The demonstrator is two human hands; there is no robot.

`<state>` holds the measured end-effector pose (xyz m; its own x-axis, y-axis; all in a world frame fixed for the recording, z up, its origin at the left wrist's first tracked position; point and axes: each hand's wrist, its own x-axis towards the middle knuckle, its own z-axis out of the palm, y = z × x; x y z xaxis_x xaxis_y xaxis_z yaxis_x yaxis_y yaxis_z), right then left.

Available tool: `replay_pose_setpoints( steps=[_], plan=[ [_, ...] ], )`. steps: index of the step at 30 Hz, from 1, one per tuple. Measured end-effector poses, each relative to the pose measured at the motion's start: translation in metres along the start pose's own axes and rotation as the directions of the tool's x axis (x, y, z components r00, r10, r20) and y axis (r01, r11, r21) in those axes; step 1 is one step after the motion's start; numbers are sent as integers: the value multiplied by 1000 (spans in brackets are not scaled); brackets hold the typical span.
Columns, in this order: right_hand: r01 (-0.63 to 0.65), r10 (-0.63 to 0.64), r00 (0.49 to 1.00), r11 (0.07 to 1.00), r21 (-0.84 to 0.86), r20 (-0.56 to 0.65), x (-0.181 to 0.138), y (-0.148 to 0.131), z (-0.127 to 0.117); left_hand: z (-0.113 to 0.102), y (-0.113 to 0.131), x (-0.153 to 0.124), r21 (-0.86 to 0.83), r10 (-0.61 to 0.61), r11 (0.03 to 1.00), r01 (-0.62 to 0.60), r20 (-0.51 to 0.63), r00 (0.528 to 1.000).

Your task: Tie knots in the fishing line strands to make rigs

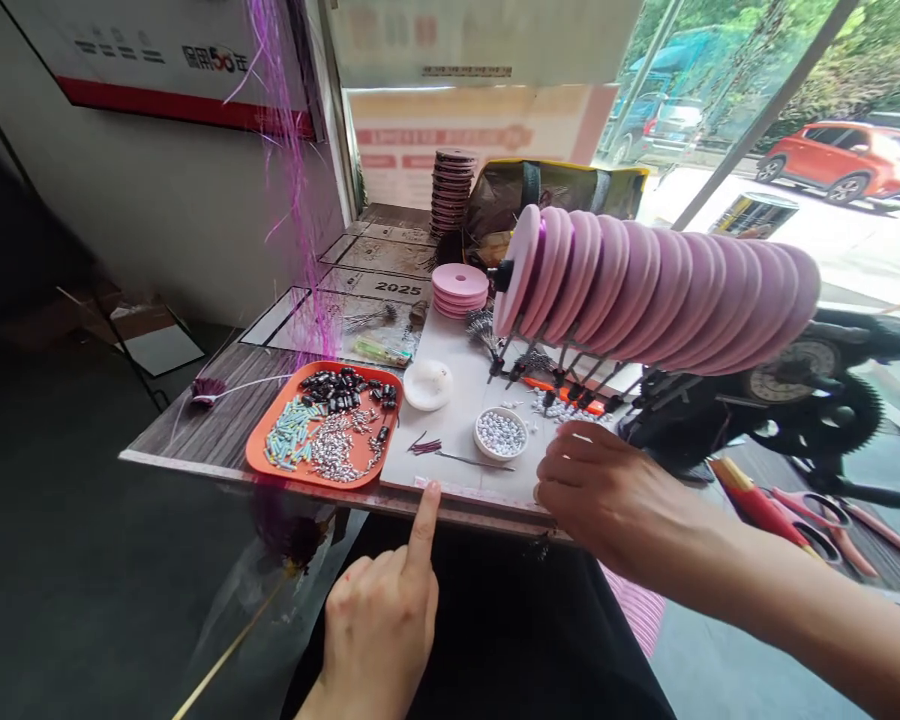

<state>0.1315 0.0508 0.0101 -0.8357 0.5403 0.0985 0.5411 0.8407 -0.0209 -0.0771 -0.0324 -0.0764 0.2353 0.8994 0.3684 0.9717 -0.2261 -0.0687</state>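
Observation:
My left hand [381, 618] is below the table edge, its forefinger stretched up and touching the front edge of the white mat [457, 400], the other fingers curled in. My right hand [607, 490] rests at the mat's front right corner with its fingers curled down; what they hold, if anything, is hidden. A small white bowl of pale beads [499, 432] stands just left of it. A long row of pink spools [645, 285] hangs on a rod above the mat, with dark clips dangling beneath.
An orange tray [266, 462] of black, silver and teal small parts lies at the left. A white lid [427, 384], a stack of pink discs [459, 290], dark spools [451, 190] and a bag [562, 195] stand behind. Purple tinsel strands [296, 200] hang down. Scissors [817, 515] lie right.

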Motion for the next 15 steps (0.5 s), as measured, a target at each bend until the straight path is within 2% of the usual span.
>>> replay_pose_setpoints(
  steps=[5, 10, 15],
  plan=[
    [53, -56, 998, 994, -100, -27, -7, 7, 0, -1, 0, 2, 23, 5, 1000, -5, 13, 1000],
    [59, -64, 997, 993, -101, -47, -17, 12, -1, -2, 2, 4, 29, -7, 1000, 7, 26, 1000],
    [62, -65, 998, 992, -114, -16, -24, 14, -1, -1, 2, 3, 35, -10, 999, 9, 28, 1000]
  ],
)
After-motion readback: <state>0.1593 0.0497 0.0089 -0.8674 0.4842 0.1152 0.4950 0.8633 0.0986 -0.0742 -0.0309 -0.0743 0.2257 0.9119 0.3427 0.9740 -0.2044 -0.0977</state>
